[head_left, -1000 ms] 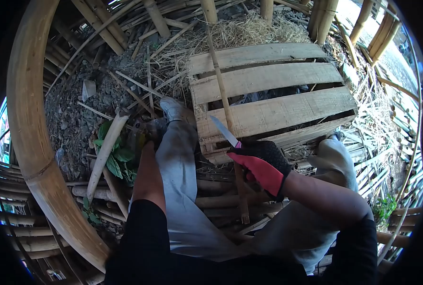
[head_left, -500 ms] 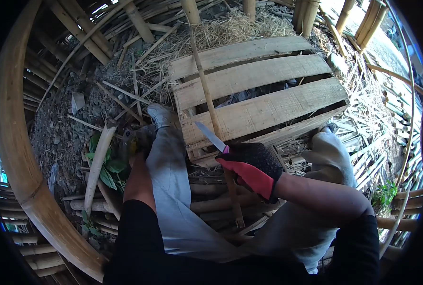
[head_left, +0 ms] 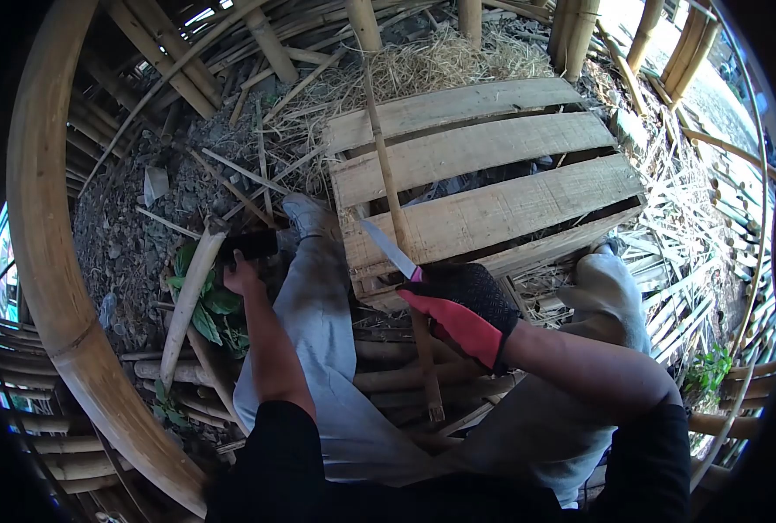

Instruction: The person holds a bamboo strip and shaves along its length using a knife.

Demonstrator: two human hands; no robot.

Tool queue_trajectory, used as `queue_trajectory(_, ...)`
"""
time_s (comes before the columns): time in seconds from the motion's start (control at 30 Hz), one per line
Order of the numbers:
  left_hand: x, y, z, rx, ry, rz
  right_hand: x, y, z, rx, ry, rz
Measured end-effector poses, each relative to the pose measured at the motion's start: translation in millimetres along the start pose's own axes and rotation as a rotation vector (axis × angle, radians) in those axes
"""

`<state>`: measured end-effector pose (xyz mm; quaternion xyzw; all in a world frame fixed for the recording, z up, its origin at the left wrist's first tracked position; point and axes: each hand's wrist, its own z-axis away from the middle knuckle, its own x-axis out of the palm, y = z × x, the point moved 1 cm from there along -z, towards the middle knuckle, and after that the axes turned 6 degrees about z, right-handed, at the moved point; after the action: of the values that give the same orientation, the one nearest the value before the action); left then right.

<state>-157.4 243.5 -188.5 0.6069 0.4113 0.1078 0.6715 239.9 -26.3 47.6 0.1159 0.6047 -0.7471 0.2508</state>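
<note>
A glove, black with a red palm side, covers my right hand (head_left: 462, 305), which is closed around the pink handle of a knife (head_left: 391, 250). The blade points up and left over the corner of a slatted wooden crate (head_left: 493, 205). A thin bamboo strip (head_left: 384, 170) lies across the crate and passes beneath that hand; whether the fingers touch it is hidden. Bare, my left hand (head_left: 242, 275) is closed at the near edge of a black rectangular object (head_left: 255, 245), beside my shin. Shade hides its details.
A cut bamboo piece (head_left: 192, 301) and green leaves (head_left: 209, 309) are left of my left arm. A thick curved bamboo pole (head_left: 48, 261) rises at the far left. Straw (head_left: 458, 61) lies behind the crate, and bamboo slats (head_left: 689, 261) lie at the right.
My left hand has come into clearer view, with the black rectangular object at its fingers. The view has shifted slightly. The right hand keeps hold of the knife in nearly the same place.
</note>
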Motion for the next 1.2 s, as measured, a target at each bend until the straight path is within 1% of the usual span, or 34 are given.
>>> queue_trajectory(0.07, -3.9, 21.6, 6.8, -0.372, -0.06, 1.07, -1.2, 1.1, -0.2, -0.048, -0.004, 0.046)
queue_trajectory(0.1, -10.8, 33.0, 14.3, -0.366, -0.057, 1.069, -1.5, 0.7, 0.2, -0.078, 0.034, 0.054)
queue_trajectory(0.17, -17.4, 51.4, 39.2, -0.346, -0.605, 1.619, -0.1, 5.4, 1.6, -0.108, 0.063, 0.054)
queue_trajectory(0.2, -12.1, 54.6, 50.9, -0.339, -0.601, 1.613, 0.0, 10.6, 1.0, -0.272, 0.148, 0.143)
queue_trajectory(0.23, -3.8, 57.0, 61.5, -0.303, -0.603, 1.528, 2.3, 11.5, 1.1, -0.435, 0.236, 0.229)
queue_trajectory(0.27, 0.6, 54.5, 65.1, -0.27, -0.604, 1.446, 2.2, 2.5, 2.9, -0.439, 0.235, 0.223)
queue_trajectory(0.33, 19.3, 26.3, 62.1, -0.26, -0.605, 1.443, -6.9, -15.9, 7.4, 0.197, 0.027, -0.244)
queue_trajectory(0.37, 28.9, 19.1, 63.9, -0.252, -0.612, 1.44, -9.1, -15.2, 6.6, 0.193, 0.039, -0.233)
queue_trajectory(0.4, 23.4, 27.8, 80.6, -0.28, -0.784, 1.517, -9.6, -11.8, 4.6, 0.162, 0.039, -0.202)
queue_trajectory(0.43, 17.8, 38.2, 91.4, -0.283, -0.786, 1.527, -8.8, -8.4, 2.9, 0.133, 0.03, -0.174)
queue_trajectory(0.5, 8.6, 38.0, 100.6, -0.333, -1.158, 1.777, -6.5, -2.9, 0.5, 0.12, 0.053, -0.155)
queue_trajectory(0.53, 3.4, 31.9, 96.3, -0.332, -1.153, 1.773, -4.9, -1.4, -0.6, 0.103, 0.079, -0.146)
queue_trajectory(0.57, -0.7, 26.5, 89.8, -0.415, -1.231, 1.71, -3.8, 0.2, -1.1, 0.103, 0.076, -0.15)
queue_trajectory(0.6, -2.0, 22.0, 84.3, -0.496, -1.309, 1.643, -4.0, 0.8, -1.9, 0.03, 0.102, -0.12)
queue_trajectory(0.63, -2.4, 15.1, 82.7, -0.497, -1.307, 1.639, -3.7, 0.6, -2.6, -0.041, 0.128, -0.089)
queue_trajectory(0.67, -10.7, 26.1, 96.9, -0.562, -1.337, 1.654, -5.8, -3.5, -2.5, -0.039, 0.124, -0.092)
queue_trajectory(0.7, -19.9, 38.8, 112.8, -0.627, -1.364, 1.669, -10.4, -10.5, -2.2, 0.045, 0.08, -0.086)
queue_trajectory(0.73, -28.0, 51.7, 129.0, -0.627, -1.36, 1.667, -11.7, -14.0, -2.3, 0.127, 0.037, -0.079)
queue_trajectory(0.8, -45.8, 77.5, 162.4, -0.622, -0.833, 1.67, -8.0, -8.1, -5.0, 0.128, 0.047, -0.1)
queue_trajectory(0.83, -57.2, 96.8, 180.5, -0.621, -0.828, 1.673, -7.5, -6.2, -6.2, 0.126, 0.06, -0.117)
queue_trajectory(0.9, -79.2, 122.8, 205.4, -0.433, -0.793, 1.476, -5.7, -6.0, -6.6, 0.156, 0.056, -0.167)
queue_trajectory(0.93, -83.4, 116.7, 205.6, -0.43, -0.79, 1.476, -4.9, -6.4, -7.5, 0.185, 0.064, -0.22)
queue_trajectory(1.0, -90.8, 106.2, 212.7, -0.463, -1.015, 1.462, -5.1, -10.5, -6.6, 0.196, 0.072, -0.212)
queue_trajectory(1.03, -92.4, 102.1, 216.0, -0.467, -1.023, 1.465, -5.3, -12.0, -6.1, 0.208, 0.081, -0.202)
queue_trajectory(1.1, -100.4, 114.0, 235.7, -0.371, -1.111, 1.338, -4.4, -12.2, -4.6, 0.204, 0.102, -0.204)
queue_trajectory(1.13, -100.8, 118.1, 241.9, -0.377, -1.112, 1.348, -4.7, -12.6, -4.5, 0.193, 0.118, -0.211)
queue_trajectory(1.2, -102.1, 123.2, 252.4, -0.333, -1.241, 1.3, -4.7, -8.6, -6.5, 0.198, 0.111, -0.193)
